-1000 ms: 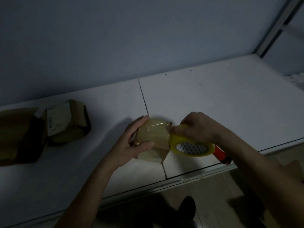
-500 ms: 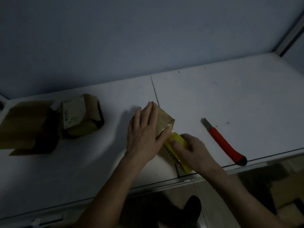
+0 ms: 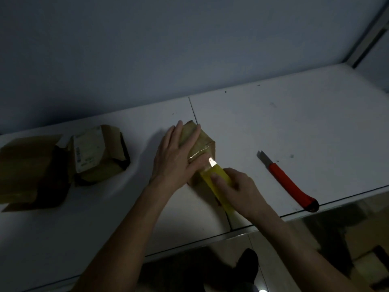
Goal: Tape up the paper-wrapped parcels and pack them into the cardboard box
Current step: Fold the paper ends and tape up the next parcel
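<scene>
left hand (image 3: 175, 160) flat on parcel (image 3: 199, 144) mid-table, right hand (image 3: 242, 191) gripping yellow tape roll (image 3: 219, 184) against its near side; tape may wrinkle or skew if parcel slips

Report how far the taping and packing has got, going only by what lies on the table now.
Done: nothing looks packed; a labelled parcel lies beside the open cardboard box, not in it.
In hand: the left hand presses the brown parcel flat while the right hand holds the yellow tape roll against it.
Left: cutting the tape, perhaps with the red utility knife, then boxing both parcels.
</scene>
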